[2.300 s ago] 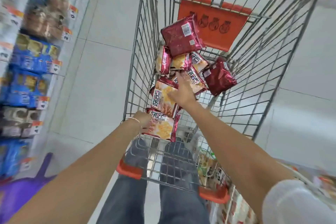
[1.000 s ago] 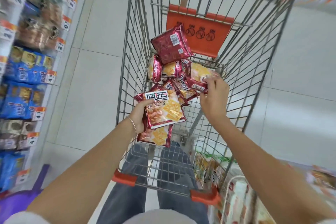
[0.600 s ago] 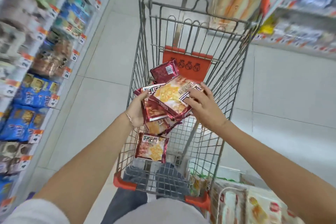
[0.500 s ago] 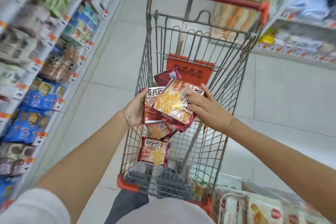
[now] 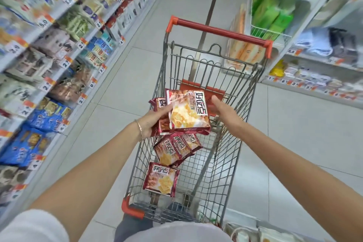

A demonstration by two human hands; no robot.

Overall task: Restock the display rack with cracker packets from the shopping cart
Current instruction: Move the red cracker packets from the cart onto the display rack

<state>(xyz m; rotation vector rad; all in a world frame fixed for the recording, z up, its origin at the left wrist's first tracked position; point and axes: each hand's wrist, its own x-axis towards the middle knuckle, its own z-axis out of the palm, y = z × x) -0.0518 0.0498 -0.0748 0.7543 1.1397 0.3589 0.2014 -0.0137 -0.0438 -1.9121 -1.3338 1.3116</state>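
Head view: the left hand (image 5: 155,122) is gripping a stack of red cracker packets, thumb lying across the front and fingers curled behind. It is holding the stack above the cart (image 5: 216,163), over the basket's middle. The top packet (image 5: 188,112) is facing the camera and showing pale crackers with large white lettering. A second packet (image 5: 159,103) is sticking out behind it on the left. A thin bracelet (image 5: 139,129) is sitting on the left wrist.

The right hand (image 5: 222,112) is reaching to the right edge of the same stack, thumb up beside the top packet. Its fingers are disappearing behind the packets, so I cannot tell whether it is pinching them or only touching.

More packets are lying in the basket. A cluster (image 5: 174,148) of three or so is overlapping just below the held stack. A single packet (image 5: 161,179) is lying flat nearer the person, apart from the cluster. An orange flap (image 5: 196,85) is showing at the far end of the basket, under the red handle (image 5: 220,32).

The cart is standing on a pale tiled floor (image 5: 125,84) in an aisle. Shelves (image 5: 59,45) with price tags are running along the left, blurred, with blue packs (image 5: 47,112) low down. Green packs (image 5: 275,12) are filling a wire basket on the right. A white sleeve (image 5: 33,226) is showing at the lower left. A wire rack (image 5: 265,236) with pale packets is peeking in at the lower right, too blurred to read.
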